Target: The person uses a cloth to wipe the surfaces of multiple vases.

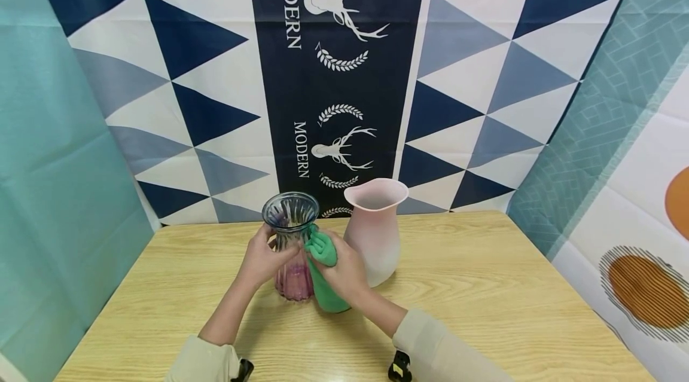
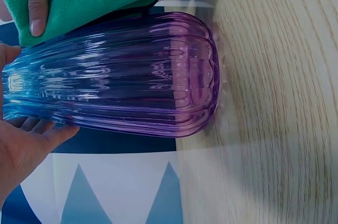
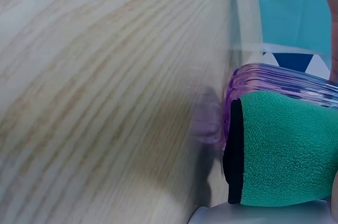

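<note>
A ribbed glass vase (image 1: 293,274), blue at the rim and purple at the base, stands upright on the wooden table. My left hand (image 1: 266,256) grips it round the narrow neck, thumb in front; in the left wrist view the fingers (image 2: 60,134) curl beneath the neck. A green cloth (image 1: 325,286) with a dark edge hangs from my right hand (image 1: 344,265), which holds it bunched against the vase's right side. The cloth (image 3: 285,150) covers part of the vase in the right wrist view. Some right-hand fingers are hidden by the cloth.
Just right of the right hand stands a pink-and-white pitcher-shaped vase (image 1: 377,238). The wooden table (image 1: 484,286) ends at a patterned backdrop (image 1: 215,101) behind, with a teal curtain (image 1: 64,191) on the left side.
</note>
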Demonstrator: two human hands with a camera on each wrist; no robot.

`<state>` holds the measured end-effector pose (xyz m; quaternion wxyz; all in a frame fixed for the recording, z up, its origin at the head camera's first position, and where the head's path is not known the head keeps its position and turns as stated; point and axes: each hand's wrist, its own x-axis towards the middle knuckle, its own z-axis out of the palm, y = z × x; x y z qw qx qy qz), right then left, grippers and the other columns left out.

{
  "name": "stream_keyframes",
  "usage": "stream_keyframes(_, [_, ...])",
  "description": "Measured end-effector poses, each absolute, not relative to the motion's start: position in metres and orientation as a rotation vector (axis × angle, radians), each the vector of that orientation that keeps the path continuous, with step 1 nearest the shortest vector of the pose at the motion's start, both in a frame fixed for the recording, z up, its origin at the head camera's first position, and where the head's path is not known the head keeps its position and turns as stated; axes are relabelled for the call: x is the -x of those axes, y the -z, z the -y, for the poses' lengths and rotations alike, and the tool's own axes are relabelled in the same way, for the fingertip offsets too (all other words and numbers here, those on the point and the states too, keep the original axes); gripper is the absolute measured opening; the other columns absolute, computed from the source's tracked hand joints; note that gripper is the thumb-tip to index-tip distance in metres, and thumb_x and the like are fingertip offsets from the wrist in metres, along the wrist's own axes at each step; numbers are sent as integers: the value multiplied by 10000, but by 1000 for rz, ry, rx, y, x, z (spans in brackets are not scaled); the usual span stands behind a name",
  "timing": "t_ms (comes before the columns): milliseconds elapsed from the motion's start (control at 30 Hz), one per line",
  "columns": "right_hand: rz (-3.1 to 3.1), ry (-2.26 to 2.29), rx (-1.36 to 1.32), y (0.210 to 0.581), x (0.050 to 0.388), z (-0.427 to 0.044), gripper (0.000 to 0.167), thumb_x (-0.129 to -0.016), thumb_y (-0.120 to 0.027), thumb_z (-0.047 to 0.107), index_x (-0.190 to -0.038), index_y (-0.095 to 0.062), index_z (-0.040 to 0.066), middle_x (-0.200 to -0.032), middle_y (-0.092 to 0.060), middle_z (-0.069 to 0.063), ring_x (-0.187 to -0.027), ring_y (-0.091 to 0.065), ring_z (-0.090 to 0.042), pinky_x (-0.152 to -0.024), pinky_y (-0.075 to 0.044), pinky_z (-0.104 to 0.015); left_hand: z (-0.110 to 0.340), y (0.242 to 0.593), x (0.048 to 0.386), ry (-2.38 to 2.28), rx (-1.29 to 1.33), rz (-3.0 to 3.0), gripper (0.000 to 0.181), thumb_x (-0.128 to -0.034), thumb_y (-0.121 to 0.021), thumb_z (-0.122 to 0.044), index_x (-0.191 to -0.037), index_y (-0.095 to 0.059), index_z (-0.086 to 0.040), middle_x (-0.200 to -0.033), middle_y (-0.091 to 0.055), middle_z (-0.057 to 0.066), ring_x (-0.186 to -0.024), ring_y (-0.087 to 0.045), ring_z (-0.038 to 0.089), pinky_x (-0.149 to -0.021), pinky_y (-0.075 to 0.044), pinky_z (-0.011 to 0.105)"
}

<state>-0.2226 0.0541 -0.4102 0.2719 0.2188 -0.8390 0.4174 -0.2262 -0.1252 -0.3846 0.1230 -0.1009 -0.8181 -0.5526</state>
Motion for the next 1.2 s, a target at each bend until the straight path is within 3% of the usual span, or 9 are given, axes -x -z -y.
stream_keyframes(300, [2339,-1086,-555,414,217,-55,498,-766,-769,207,-1216,-585,102,-1139,-673,-67,-987,-655,-218,-857,-528,-369,124,385,227,1638,285,2377,651,-779,-748,-175,-1339,-439,-52,-1339,-496,168,-1276,-443,338,-1063,-375,506])
stream_keyframes(667, [2509,-968,-510,424,212,-60,483,-776,-759,270,-1206,-588,131,-1023,-693,-50,-887,-657,-196,-757,-539,-346,122,386,227,1631,257,2360,683,-765,-776,-212,-1343,-439,-72,-1327,-504,164,-1277,-438,326,-1046,-391,513])
stream_keyframes(900, [2607,-888,-502,426,211,-63,469,-779,-754,279,-1197,-593,142,-994,-692,-34,-870,-655,-194,-712,-536,-343,120,387,226,1616,244,2319,734,-755,-775,-158,-1369,-391,-40,-1355,-414,163,-1286,-394,326,-1047,-388,510])
stream_keyframes(1067, [2556,-961,-506,423,211,-64,479,-785,-749,272,-1218,-585,149,-1035,-691,-33,-905,-654,-186,-749,-538,-342,119,388,225,1598,233,2308,745,-747,-785,-181,-1368,-388,-67,-1327,-455,159,-1248,-439,319,-1023,-414,513])
stream_keyframes(1200, [2386,-1120,-532,415,213,-62,490,-781,-757,219,-1228,-580,123,-1118,-677,-53,-993,-646,-200,-853,-529,-361,119,387,224,1595,240,2305,764,-751,-789,-205,-1379,-369,-95,-1319,-487,153,-1230,-464,318,-1018,-415,520])
